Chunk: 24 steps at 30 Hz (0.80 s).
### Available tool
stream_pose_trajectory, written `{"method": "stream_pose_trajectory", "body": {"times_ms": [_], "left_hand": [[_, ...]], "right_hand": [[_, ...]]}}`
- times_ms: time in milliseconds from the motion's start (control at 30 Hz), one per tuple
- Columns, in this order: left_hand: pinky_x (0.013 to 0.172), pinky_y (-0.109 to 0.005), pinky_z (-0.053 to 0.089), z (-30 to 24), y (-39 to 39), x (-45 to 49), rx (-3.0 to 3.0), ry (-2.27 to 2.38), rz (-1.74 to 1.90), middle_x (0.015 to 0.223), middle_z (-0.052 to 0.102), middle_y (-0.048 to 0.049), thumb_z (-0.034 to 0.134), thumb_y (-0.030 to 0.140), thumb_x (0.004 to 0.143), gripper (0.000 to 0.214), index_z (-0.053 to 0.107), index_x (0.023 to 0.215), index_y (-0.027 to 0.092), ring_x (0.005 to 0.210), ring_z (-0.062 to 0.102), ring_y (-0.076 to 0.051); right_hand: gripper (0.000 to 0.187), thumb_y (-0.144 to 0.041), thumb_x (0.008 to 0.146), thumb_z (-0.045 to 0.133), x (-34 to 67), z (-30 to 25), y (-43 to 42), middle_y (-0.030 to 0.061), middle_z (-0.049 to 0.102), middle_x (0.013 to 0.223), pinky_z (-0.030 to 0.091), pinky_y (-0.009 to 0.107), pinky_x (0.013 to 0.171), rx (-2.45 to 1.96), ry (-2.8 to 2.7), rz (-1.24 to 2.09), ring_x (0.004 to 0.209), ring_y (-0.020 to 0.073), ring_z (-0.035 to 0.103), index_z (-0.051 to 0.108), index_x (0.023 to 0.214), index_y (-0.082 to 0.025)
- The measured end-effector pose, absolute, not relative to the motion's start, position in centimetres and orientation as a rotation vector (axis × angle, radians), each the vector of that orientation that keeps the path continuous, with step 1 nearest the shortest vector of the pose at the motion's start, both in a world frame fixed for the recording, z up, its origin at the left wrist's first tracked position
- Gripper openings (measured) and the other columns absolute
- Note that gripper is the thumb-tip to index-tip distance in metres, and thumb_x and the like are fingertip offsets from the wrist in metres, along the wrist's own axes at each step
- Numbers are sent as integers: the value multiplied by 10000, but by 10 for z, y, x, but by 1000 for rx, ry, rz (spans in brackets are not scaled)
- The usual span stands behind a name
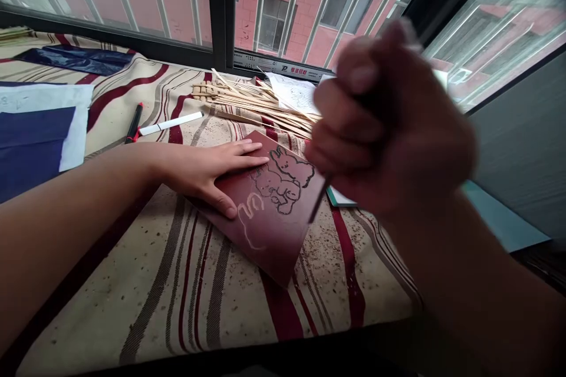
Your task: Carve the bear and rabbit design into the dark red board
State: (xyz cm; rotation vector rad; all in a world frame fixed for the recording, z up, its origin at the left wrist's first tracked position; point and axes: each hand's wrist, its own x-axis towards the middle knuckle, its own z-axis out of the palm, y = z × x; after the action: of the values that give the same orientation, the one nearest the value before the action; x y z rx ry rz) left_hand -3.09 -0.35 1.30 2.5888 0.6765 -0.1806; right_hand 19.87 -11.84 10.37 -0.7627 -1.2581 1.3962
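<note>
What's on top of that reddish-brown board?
The left hand rests on the reddish-brown board. Beside the hand you can see a dark-outlined cartoon drawing and some pale lines. The part under the hand is covered, so I can't tell what's there.

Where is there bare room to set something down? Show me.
Striped cloth between the left forearm, the board and the near edge, though specked with crumbs; also, behind the black pen. Crowded: behind the board, with wooden strips and paper.

Striped-cloth worktop [150, 283] with crumbs [329, 247] scattered about lol. Dark red board [283, 235] right under the left fingers [253, 161], white marker [170, 123] off to their left, wooden sticks [265, 107] beyond them.
</note>
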Motion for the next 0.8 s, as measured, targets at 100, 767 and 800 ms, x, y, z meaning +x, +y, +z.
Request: {"method": "stream_pose_trajectory", "body": {"times_ms": [100,767,800], "left_hand": [[1400,-522,282,19,-7,-29,2554,654,-149,1785,451,-145,761,793,821,1140,431,1749,220,1694,315,-447],[1204,-339,523,23,-4,-40,2457,737,-177,1411,784,-70,779,627,870,891,578,1555,95,1280,714,-260],[1201,-328,521,25,-5,-40,2460,727,-192,1402,788,-68,767,615,892,863,579,1542,79,1285,712,-248]], "right_hand": [[529,-386,1231,435,154,79,-104,-100,277,560,186,196,416,-689,-1034,1653,394,39,209,431,729,-219],[455,-333,1179,592,120,26,-79,-121,317,549,249,224,427,-1035,-915,1534,411,58,285,375,788,-245],[456,-327,1181,587,120,25,-79,-116,312,562,265,227,445,-1039,-932,1518,432,62,279,374,786,-244]]}}
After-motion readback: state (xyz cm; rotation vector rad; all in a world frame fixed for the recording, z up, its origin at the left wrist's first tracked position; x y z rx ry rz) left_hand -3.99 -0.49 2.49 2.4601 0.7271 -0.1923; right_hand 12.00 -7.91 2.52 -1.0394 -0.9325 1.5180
